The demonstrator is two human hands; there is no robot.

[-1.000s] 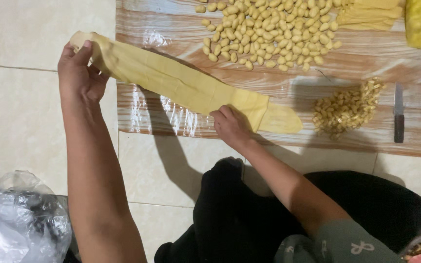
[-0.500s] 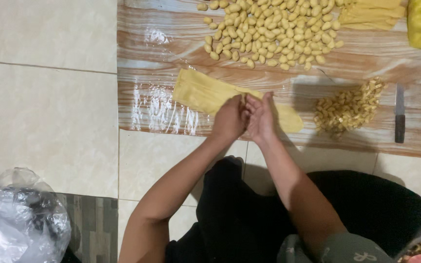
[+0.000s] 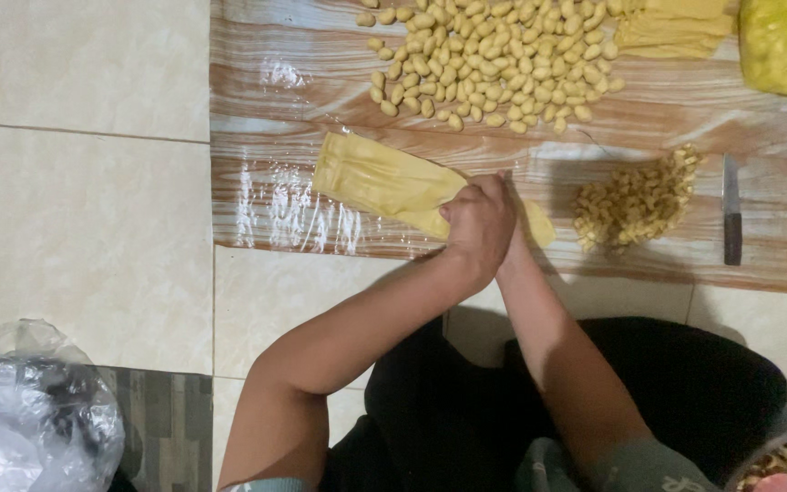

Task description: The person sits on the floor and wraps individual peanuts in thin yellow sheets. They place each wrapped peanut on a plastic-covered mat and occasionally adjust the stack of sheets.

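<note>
A folded strip of yellow dough (image 3: 383,180) lies on a wood-patterned plastic sheet (image 3: 275,82) spread on the tiled floor. My left hand (image 3: 477,223) presses down on the strip's right part, fingers curled over it. My right hand (image 3: 512,239) is mostly hidden beneath the left one, resting on the same end of the dough. A small tip of the strip (image 3: 539,224) sticks out to the right of my hands.
Many small shaped dough pieces (image 3: 494,64) are spread at the sheet's top. A pile of cut dough bits (image 3: 635,199) and a knife (image 3: 731,211) lie to the right. Yellow dough (image 3: 785,41) sits top right, flat dough pieces (image 3: 671,32) beside it. A plastic bag (image 3: 34,415) lies bottom left.
The long dough strip, stretched out between my hands a second ago, has been folded over. My left hand came across from the far left and now covers my right hand.
</note>
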